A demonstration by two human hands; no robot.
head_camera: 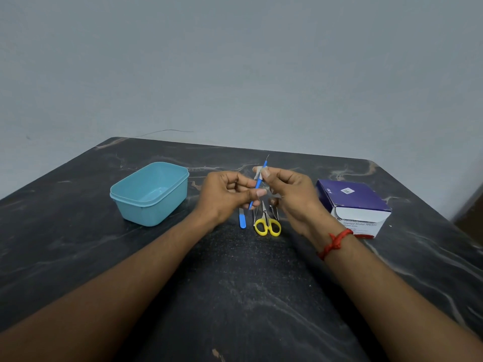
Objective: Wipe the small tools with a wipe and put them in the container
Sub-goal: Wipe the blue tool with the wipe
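Now your left hand [224, 197] pinches the thin blue tool [258, 184] low down, above the dark surface [235, 296]. Your right hand [292, 198] pinches a small wipe [257, 173] around the tool's top part. The blue container [146, 212] sits off to the left. Yellow scissors [268, 226] lie under your hands.

Bare tabletop [91, 244] between container [146, 212] and left hand [224, 194]; scissors [267, 223], blue file [242, 222] below; box [352, 202] beside right hand [292, 197].
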